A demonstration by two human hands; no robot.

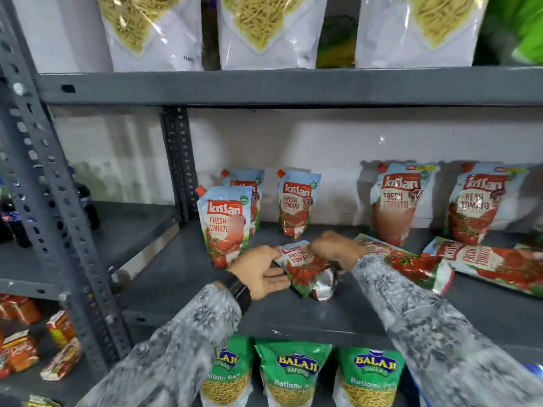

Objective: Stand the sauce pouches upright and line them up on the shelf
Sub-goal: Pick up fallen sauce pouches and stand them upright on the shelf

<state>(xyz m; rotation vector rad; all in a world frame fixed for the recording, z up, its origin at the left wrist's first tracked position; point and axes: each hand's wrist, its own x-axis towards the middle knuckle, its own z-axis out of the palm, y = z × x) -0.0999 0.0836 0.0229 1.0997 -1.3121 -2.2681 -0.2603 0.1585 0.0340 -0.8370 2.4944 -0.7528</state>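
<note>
Grey metal shelf (182, 268) (white wall (293, 136) behind) bears pouches (226, 224).

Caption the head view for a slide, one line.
Both hands, left hand and right hand, grip a lying Kissan tomato sauce pouch on the grey shelf; five pouches stand upright behind.

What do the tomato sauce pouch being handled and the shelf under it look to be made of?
The held pouch looks like flexible printed plastic laminate with a foil-like layer: glossy print, creases, and a crumpled silvery bottom. The left hand and right hand grip it. The shelf appears to be grey painted metal with a matte, scuffed finish; its slotted upright has punched holes.
</note>
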